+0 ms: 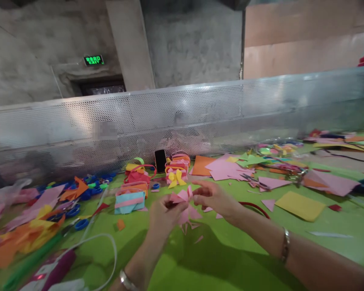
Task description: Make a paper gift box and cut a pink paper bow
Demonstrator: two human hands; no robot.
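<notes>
My left hand (166, 216) pinches a small piece of folded pink paper (182, 197) between thumb and fingers, above the green table. At the paper's right edge, the curled fingertips of my right hand (214, 198) close on it; exact contact is blurred. Small pink paper scraps (188, 228) lie beneath both hands. Just beyond them stands a yellow paper bow (176, 178) against folded pink and orange paper pieces (178, 161). To the left of my hands is a light blue folded paper piece with a pink band (129, 201).
A phone (160, 161) leans near the perforated metal screen (182, 117). Scissors (256, 182), a yellow sheet (300, 206) and pink sheets lie right. Left are blue rings (81, 224), orange paper (27, 242) and a purple corded tool (50, 270) with a red light.
</notes>
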